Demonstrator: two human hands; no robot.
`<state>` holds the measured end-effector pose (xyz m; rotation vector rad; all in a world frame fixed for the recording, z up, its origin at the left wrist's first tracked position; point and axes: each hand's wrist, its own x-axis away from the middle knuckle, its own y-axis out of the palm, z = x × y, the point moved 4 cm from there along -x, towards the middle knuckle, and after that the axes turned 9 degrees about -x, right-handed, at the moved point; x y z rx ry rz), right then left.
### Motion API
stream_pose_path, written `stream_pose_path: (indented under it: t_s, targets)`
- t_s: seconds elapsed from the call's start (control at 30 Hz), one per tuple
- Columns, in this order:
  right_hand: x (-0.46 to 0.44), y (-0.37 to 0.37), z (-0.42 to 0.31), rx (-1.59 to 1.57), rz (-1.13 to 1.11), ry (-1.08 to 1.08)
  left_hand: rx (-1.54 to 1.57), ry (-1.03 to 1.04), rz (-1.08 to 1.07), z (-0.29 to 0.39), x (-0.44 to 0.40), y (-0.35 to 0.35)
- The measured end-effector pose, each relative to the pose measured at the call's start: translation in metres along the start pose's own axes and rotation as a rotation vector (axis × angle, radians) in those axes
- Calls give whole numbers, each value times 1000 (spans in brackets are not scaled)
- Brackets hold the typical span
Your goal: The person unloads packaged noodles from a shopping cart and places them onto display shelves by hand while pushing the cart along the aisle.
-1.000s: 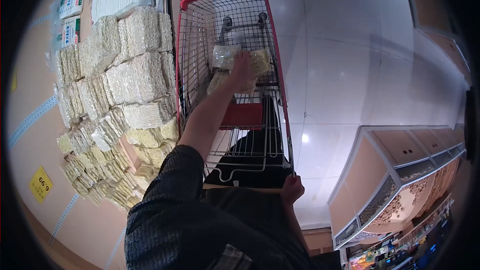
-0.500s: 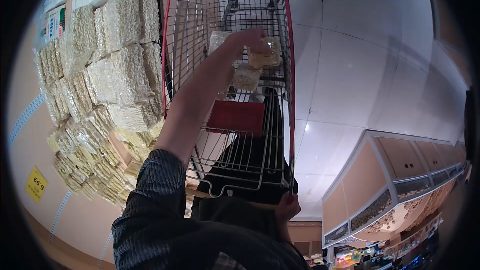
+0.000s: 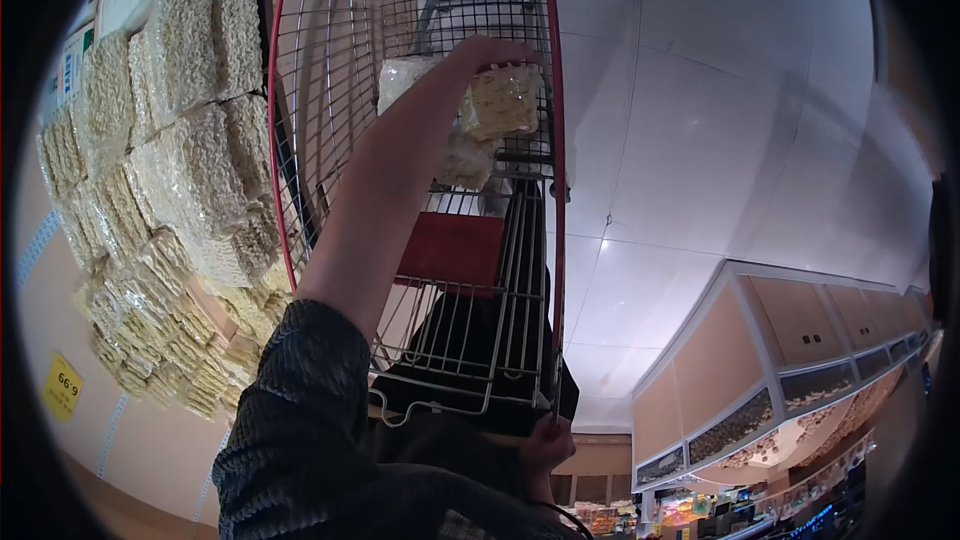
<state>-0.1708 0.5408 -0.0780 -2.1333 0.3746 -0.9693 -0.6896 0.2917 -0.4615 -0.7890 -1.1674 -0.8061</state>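
Note:
My left hand (image 3: 503, 52) reaches into a red-rimmed wire shopping cart (image 3: 557, 140). Its fingers are bent over the far edge of a yellowish clear-wrapped noodle pack (image 3: 502, 103); the fingertips are partly hidden. A paler wrapped pack (image 3: 403, 82) lies left of it, partly behind my forearm, and another pack (image 3: 466, 162) sits nearer to me. My right hand (image 3: 548, 442) is closed round the cart's handle at the near right corner.
Stacked wrapped noodle blocks (image 3: 195, 165) fill the display on the left, above a yellow price tag (image 3: 63, 387). Pale tiled floor (image 3: 650, 170) lies right of the cart. A wooden cabinet with bins (image 3: 700, 360) stands at the lower right.
My left hand has gone from between the packs to the far edge of the yellowish one. The cart and display have shifted left in view. My right hand stays on the handle.

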Motion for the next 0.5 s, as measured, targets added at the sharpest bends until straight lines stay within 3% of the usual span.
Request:
stream_pose_path:
  t_s: [0.1, 0.2, 0.3, 0.37, 0.5]
  targets:
    - [-1, -1, 1, -6, -2, 2, -116, 15, -15, 21, 2, 5]
    - [0, -2, 5, 3, -13, 6, -184, -100, -53, 21, -19, 11]
    - [0, -3, 2, 9, -5, -5, -78, 36, -91, 19, -13, 13]
    - [0, -1, 2, 20, 11, -24, -16, 3, -52, 10, -21, 20]
    - [1, -1, 4, 21, 15, -20, -198, -62, -24, 23, 8, 9]
